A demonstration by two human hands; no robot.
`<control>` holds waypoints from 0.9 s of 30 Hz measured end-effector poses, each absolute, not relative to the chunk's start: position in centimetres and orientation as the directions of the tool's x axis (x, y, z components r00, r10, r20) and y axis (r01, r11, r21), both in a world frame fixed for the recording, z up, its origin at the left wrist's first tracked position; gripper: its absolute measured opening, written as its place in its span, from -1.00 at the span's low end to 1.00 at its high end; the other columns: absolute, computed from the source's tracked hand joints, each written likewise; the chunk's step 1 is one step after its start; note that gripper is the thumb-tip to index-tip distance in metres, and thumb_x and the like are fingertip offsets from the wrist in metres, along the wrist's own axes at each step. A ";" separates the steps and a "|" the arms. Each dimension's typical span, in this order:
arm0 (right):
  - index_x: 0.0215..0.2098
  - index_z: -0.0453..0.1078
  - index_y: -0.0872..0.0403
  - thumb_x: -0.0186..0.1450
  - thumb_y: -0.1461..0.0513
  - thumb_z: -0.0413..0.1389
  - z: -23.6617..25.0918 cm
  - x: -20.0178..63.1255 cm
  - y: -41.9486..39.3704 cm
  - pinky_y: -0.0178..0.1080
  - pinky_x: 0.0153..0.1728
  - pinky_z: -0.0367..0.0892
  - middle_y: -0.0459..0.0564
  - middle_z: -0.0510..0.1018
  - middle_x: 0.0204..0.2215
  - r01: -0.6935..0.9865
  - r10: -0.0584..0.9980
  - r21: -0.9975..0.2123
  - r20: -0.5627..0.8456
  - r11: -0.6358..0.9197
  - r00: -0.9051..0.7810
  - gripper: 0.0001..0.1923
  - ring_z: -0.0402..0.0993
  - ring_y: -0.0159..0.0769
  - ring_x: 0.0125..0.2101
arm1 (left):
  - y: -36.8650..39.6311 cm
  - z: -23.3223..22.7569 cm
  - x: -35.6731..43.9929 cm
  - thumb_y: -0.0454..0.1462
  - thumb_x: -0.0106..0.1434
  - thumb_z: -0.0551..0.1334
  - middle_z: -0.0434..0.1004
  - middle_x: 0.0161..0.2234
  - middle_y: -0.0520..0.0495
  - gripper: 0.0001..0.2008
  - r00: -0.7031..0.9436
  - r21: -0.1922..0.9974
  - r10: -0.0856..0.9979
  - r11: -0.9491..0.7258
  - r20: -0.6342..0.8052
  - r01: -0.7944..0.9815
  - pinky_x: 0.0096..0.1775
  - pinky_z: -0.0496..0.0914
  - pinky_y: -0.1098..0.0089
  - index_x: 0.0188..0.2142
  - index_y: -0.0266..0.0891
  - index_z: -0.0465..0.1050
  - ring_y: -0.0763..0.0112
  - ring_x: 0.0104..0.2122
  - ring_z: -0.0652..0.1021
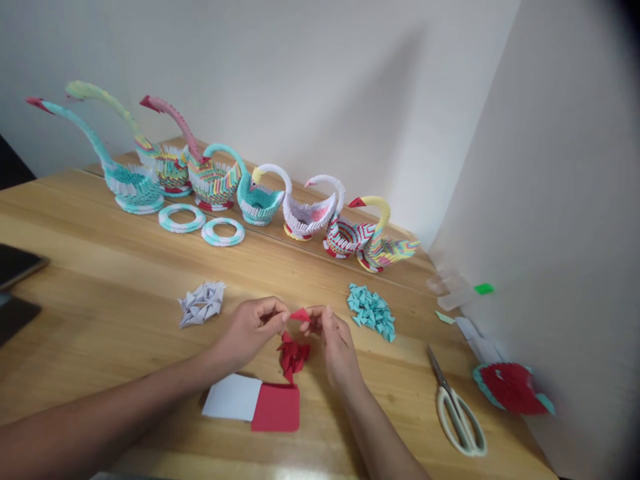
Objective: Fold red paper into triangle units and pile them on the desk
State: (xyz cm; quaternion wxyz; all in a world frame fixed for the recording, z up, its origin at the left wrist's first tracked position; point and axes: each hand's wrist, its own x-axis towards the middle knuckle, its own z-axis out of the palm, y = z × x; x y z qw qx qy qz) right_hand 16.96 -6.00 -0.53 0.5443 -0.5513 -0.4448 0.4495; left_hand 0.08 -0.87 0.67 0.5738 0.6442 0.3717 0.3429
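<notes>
Red folded paper piece (301,315), light and easily creased, sits pinched at its edges between my left hand (250,328) and right hand (334,337), each grip closed on it.

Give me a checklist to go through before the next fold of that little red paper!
1. Small red folded paper piece pinched between left hand and right hand: ok.
2. Pile of finished red folded pieces lies below the hands, within reach: ok.
3. Red paper square and white paper square lie flat nearby: ok.
4. White-handled scissors lie away from the hands: ok.
5. Crease neatness: cannot tell.
</notes>
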 end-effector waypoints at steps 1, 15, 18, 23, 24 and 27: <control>-0.33 0.50 0.11 0.29 -0.16 0.01 -0.5 16.9 -6.0 -0.25 -0.39 0.30 -0.01 0.52 -0.53 0.009 0.981 -1.000 -0.005 -0.007 0.194 -0.47 0.40 -0.30 -0.49 | -0.8 0.6 0.0 -0.22 0.14 0.10 0.36 -0.58 0.06 -0.83 0.484 0.994 0.875 -0.069 0.017 0.090 -0.46 0.26 0.48 -0.52 -0.24 0.32 0.46 -0.53 0.37; -0.44 0.38 0.08 0.31 0.04 0.09 -0.3 17.3 -6.2 -0.33 -0.50 0.19 -0.14 0.39 -0.59 0.316 0.995 -0.944 0.103 0.097 0.002 -0.70 0.27 -0.39 -0.57 | -1.1 -0.1 0.1 -0.20 0.21 0.09 0.42 -0.56 0.06 -0.77 0.535 0.944 0.843 -0.222 0.060 0.245 -0.44 0.22 0.48 -0.46 -0.27 0.42 0.45 -0.51 0.38; -0.44 0.40 0.08 0.32 0.08 0.08 -0.2 18.7 -5.7 -0.32 -0.42 0.19 -0.12 0.41 -0.54 0.478 0.979 -0.857 0.198 0.192 -0.040 -0.72 0.30 -0.36 -0.49 | -1.0 -0.6 0.2 -0.21 0.22 0.09 0.40 -0.58 0.08 -0.76 0.558 0.940 0.829 -0.224 0.047 0.255 -0.46 0.19 0.49 -0.46 -0.28 0.43 0.47 -0.53 0.36; -0.44 0.37 0.07 0.31 -0.01 0.03 -2.2 21.4 -3.8 -0.35 -0.51 0.12 -0.19 0.30 -0.64 0.429 0.980 -0.901 0.137 0.061 0.147 -0.65 0.22 -0.39 -0.57 | -0.5 -1.0 0.4 -0.24 0.20 0.10 0.42 -0.57 0.06 -0.76 0.584 0.918 0.811 -0.212 -0.026 0.334 -0.49 0.14 0.49 -0.46 -0.29 0.48 0.47 -0.55 0.35; -0.46 0.35 0.07 0.30 -0.03 0.03 -2.7 21.6 -3.6 -0.35 -0.53 0.11 -0.20 0.27 -0.67 0.410 0.979 -0.911 0.108 0.029 0.171 -0.63 0.20 -0.40 -0.60 | -0.5 -1.1 0.4 -0.25 0.19 0.10 0.44 -0.57 0.05 -0.76 0.595 0.917 0.803 -0.206 -0.041 0.342 -0.49 0.14 0.49 -0.46 -0.30 0.49 0.47 -0.54 0.36; -0.47 0.35 0.07 0.29 -0.06 0.04 -3.6 21.8 -3.1 -0.35 -0.55 0.08 -0.21 0.25 -0.69 0.399 0.979 -0.917 0.065 -0.017 0.193 -0.61 0.16 -0.41 -0.62 | -0.1 -1.3 0.5 -0.26 0.17 0.10 0.47 -0.56 0.03 -0.77 0.610 0.926 0.789 -0.179 -0.067 0.333 -0.47 0.16 0.48 -0.47 -0.30 0.49 0.45 -0.53 0.39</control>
